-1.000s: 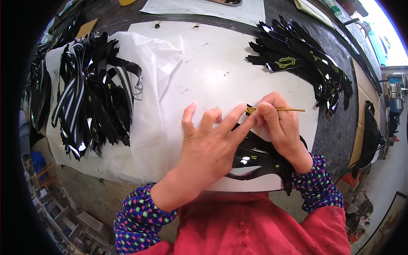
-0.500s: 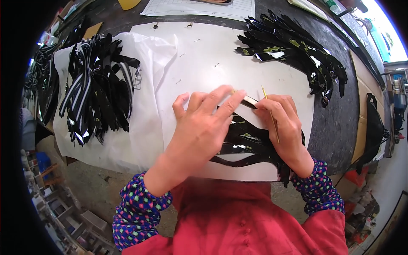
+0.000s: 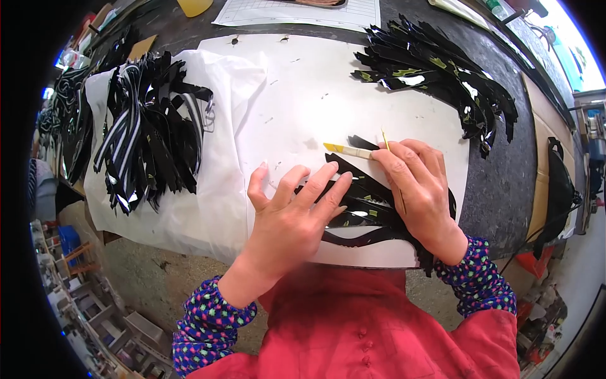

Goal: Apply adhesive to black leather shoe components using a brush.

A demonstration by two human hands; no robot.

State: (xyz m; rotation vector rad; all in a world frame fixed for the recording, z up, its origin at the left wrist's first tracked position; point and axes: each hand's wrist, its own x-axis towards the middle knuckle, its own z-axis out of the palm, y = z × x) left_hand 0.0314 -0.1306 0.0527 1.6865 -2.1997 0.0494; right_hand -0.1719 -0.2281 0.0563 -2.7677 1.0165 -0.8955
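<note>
In my right hand (image 3: pixel 420 183), closed, is a small flat brush (image 3: pixel 353 151) with a yellow tip and pale body, pointing left. A thin yellowish stick (image 3: pixel 384 138) also sticks up from between these fingers. My left hand (image 3: pixel 293 211) lies with fingers spread over the left ends of glossy black strips (image 3: pixel 369 205). The strips fan out beneath both hands, and my right hand covers part of them. One narrow black strip end (image 3: pixel 361 141) shows just above the brush. All of this is on a white board (image 3: pixel 303 82).
Bundled black strips, some white-striped, lie on white sheeting (image 3: pixel 218 158) at the left. Another pile of glossy black strips (image 3: pixel 435 79) is at the far right. Behind the board are a gridded paper (image 3: pixel 278 14) and a yellow container (image 3: pixel 194 6). Cardboard (image 3: pixel 536 170) stands at right.
My left hand has moved down and left from the brush tip onto the black strips, its fingers spreading. The brush's yellow tip now shows. My right hand has barely moved.
</note>
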